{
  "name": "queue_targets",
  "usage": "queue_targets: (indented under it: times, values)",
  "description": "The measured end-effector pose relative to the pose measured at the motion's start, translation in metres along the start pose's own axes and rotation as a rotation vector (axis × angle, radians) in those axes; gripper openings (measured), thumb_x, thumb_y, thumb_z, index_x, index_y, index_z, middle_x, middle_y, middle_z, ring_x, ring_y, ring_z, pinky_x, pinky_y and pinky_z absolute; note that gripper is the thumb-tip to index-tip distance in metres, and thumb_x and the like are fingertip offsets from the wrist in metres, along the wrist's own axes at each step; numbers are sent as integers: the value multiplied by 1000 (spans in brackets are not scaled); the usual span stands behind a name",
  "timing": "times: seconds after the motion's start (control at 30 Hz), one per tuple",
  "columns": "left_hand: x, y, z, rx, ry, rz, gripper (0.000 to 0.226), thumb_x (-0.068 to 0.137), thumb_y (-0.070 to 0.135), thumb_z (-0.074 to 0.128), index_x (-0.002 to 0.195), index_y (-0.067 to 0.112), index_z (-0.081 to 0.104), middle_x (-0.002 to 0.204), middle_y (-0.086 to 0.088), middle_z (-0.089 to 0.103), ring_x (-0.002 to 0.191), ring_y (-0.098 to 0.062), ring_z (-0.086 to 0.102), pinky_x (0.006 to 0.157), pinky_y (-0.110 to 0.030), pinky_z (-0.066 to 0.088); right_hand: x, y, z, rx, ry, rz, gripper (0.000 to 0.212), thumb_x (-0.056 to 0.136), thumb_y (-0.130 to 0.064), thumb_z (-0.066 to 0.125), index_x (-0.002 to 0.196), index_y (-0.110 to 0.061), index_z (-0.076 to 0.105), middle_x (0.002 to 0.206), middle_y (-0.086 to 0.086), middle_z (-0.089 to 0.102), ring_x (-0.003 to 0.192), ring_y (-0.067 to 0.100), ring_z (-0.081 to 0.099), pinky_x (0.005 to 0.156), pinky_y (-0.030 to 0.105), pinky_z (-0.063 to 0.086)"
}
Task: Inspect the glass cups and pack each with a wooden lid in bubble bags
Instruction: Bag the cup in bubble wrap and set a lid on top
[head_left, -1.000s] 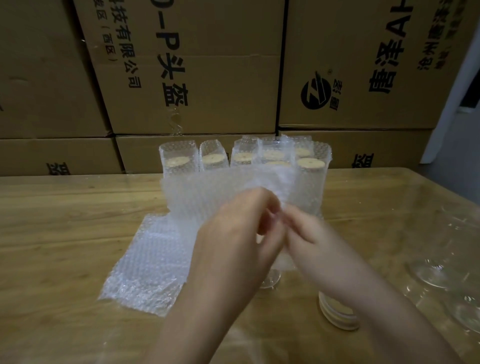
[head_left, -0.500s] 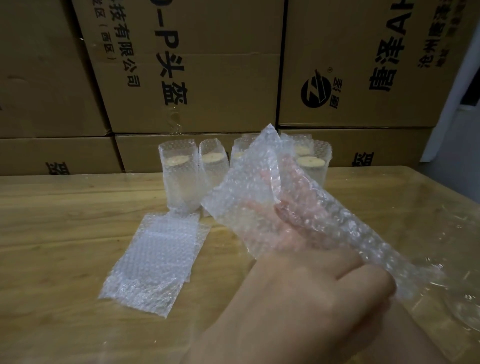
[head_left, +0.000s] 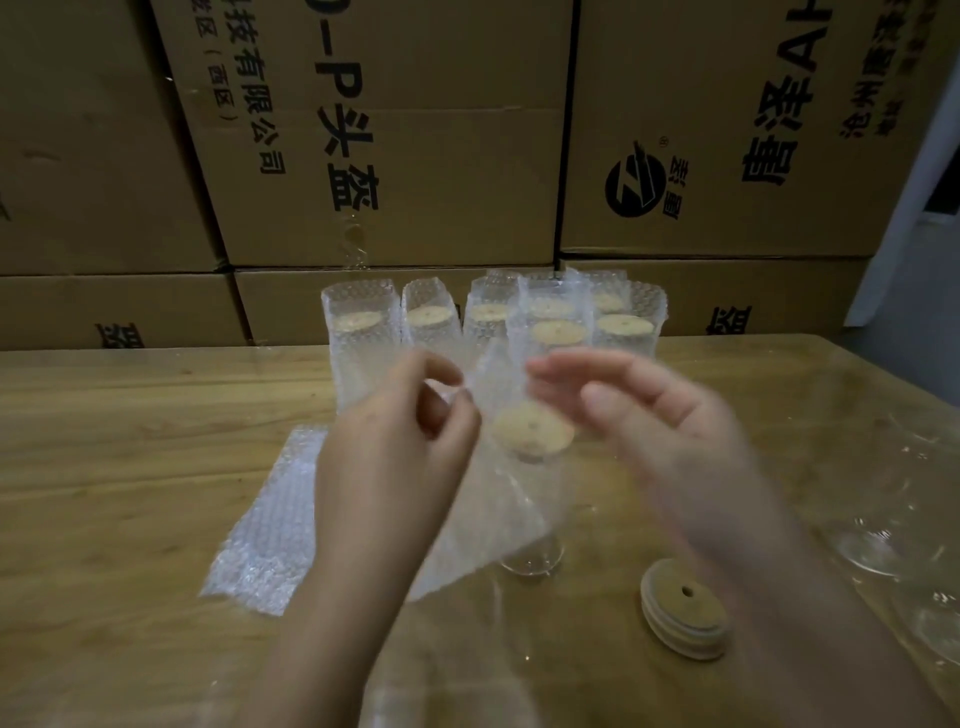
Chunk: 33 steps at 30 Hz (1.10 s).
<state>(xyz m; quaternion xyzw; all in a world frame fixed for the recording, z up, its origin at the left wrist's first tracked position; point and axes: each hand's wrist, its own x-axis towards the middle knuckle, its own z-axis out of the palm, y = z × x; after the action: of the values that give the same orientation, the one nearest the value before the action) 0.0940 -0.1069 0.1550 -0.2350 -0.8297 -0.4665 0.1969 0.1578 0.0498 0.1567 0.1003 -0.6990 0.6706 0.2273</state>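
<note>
Bag (head_left: 483, 525) in left hand (head_left: 395, 441) (right (head_left: 660, 426) slack)

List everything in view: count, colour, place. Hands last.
cardboard boxes: several, brown with black print, stacked behind the table
table: one, light wood, glossy
packed cups: at least seven, clear bubble bags with tan lids inside, clustered at the table's back
glass cup: one, clear, upright, centre
wooden lid: one, tan, on that cup
bubble bag: one, clear, held at that cup; how far on is unclear
flat bubble bags: small pile, clear, centre-left
spare wooden lids: small stack, tan, near right
empty glasses: at least two, clear, right edge
left hand: pinches the bag's top
right hand: blurred, fingers spread
</note>
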Motion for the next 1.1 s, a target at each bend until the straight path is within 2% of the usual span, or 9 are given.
queue_targets:
  times: [0.1, 0.17, 0.23, 0.33, 0.43, 0.57, 0.73, 0.87, 1.1]
  values:
    - [9, -19, -6, -26, 82, -91, 19, 90, 27, 60, 92, 39, 45, 68, 14, 66, 52, -1, 63, 55, -32, 50, 7, 20, -15, -314, 237, -150, 22, 96, -17, 49, 98, -30, 66, 104, -13, 70, 103, 0, 62, 84, 20, 51]
    - [8, -21, -1, -36, 79, -99, 24, 91, 27, 61, 88, 38, 40, 68, 15, 66, 50, 0, 63, 53, -30, 47, 13, 36, -16, -602, 87, -13, 18, 89, -45, 51, 105, -39, 56, 115, -26, 56, 106, -14, 50, 86, 18, 45]
    - [14, -31, -4, -107, 87, -120, 25, 90, 28, 62, 86, 37, 39, 68, 15, 66, 49, -2, 63, 52, -32, 47, 16, 61, -17, -840, -127, 104, 52, 74, -66, 51, 118, -40, 46, 130, -28, 37, 108, -16, 39, 90, 16, 34]
    - [14, -33, -4, -118, 61, -120, 25, 89, 28, 64, 82, 32, 41, 69, 13, 66, 48, -4, 63, 53, -36, 49, 18, 86, -13, -956, -155, 52, 60, 75, -62, 62, 124, -36, 40, 136, -22, 27, 110, -11, 33, 94, 22, 37]
    - [15, -34, -1, -117, 75, -113, 24, 88, 29, 65, 78, 28, 43, 69, 13, 66, 48, -4, 62, 53, -35, 50, 19, 90, -15, -885, -73, 31, 52, 72, -51, 72, 112, -39, 40, 121, -20, 39, 102, -5, 46, 84, 29, 49]
    - [15, -37, 3, -105, 72, -125, 23, 88, 31, 64, 76, 26, 46, 67, 14, 66, 49, -2, 62, 50, -27, 45, 23, 71, -28, -854, 196, -10, 53, 67, -53, 70, 107, -43, 38, 116, -20, 43, 97, -2, 49, 72, 14, 42]
    - [11, -32, 11, -98, 33, -86, 19, 87, 28, 64, 74, 26, 51, 66, 13, 65, 51, -2, 62, 46, -22, 44, 16, 23, -34, -114, 644, -372, 51, 72, -37, 78, 106, -35, 40, 115, -6, 48, 101, -2, 59, 81, 20, 53]
    - [9, -29, 15, -97, 24, -80, 19, 88, 28, 64, 74, 27, 51, 65, 9, 64, 50, -4, 62, 53, -33, 51, 15, 8, -36, 374, 444, -193, 46, 78, -36, 67, 117, -25, 45, 119, 3, 59, 108, 29, 65, 76, 38, 58]
    - [14, -34, 2, -104, 86, -104, 18, 87, 29, 66, 75, 28, 53, 63, 11, 64, 46, -6, 60, 47, -23, 43, 10, 6, -26, 31, 337, -81, 58, 61, -45, 78, 109, -33, 48, 115, 11, 55, 103, 29, 65, 70, 31, 57]
